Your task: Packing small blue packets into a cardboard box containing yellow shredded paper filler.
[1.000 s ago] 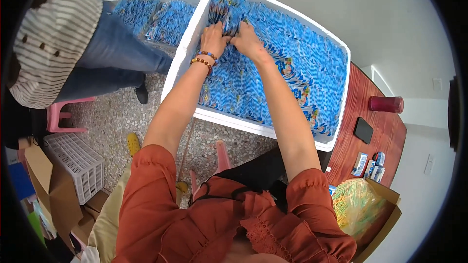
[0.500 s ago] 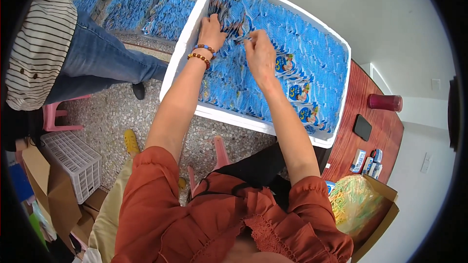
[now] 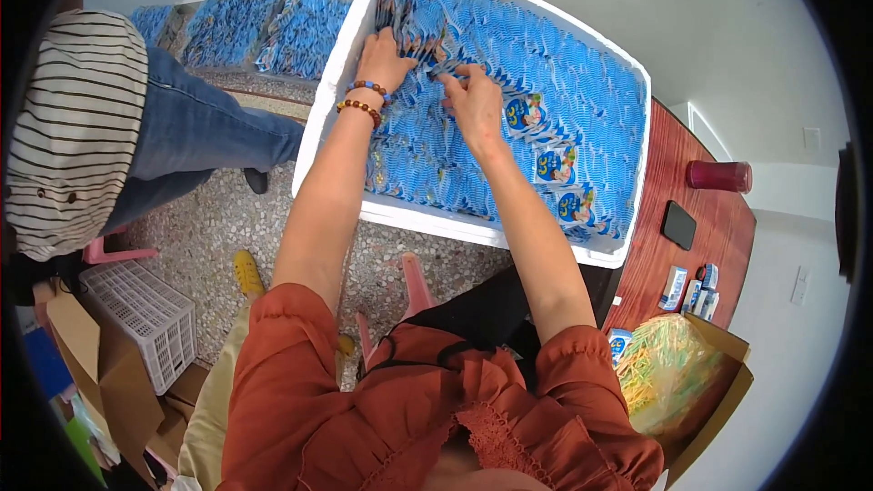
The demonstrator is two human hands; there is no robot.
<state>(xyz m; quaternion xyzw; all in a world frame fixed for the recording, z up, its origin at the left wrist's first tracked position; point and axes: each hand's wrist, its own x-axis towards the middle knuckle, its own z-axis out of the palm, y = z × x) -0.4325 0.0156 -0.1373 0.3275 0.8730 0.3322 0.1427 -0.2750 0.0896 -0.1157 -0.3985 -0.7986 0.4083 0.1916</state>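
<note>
1. The packets (image 3: 591,100) were in the white foam box (image 3: 436,225), packed on edge in close rows; the box walls and the tight packing seemed to be what kept them upright.
2. The left hand (image 3: 386,64) rested in the far left part of the box, fingers spread a little over the packets, perhaps to steady that row. Whether it gripped any, I could not tell.
3. The right hand (image 3: 475,102) was just beside it, narrow, thumb and fingers bent close together at the packets' upper edges. A packet between the fingertips could not be made out. Working from above probably suited edges that faced up.
4. The packets looked thin, flat and shiny, blue with white wavy lines along their edges. To the right of the right hand, a few leaned back enough to show printed faces with a coloured picture; those in the far left corner looked darker.
5. A cup (image 3: 718,176) and a phone (image 3: 678,225) sat apart on the red-brown desk (image 3: 718,259), likely to leave the box unobstructed.
</note>
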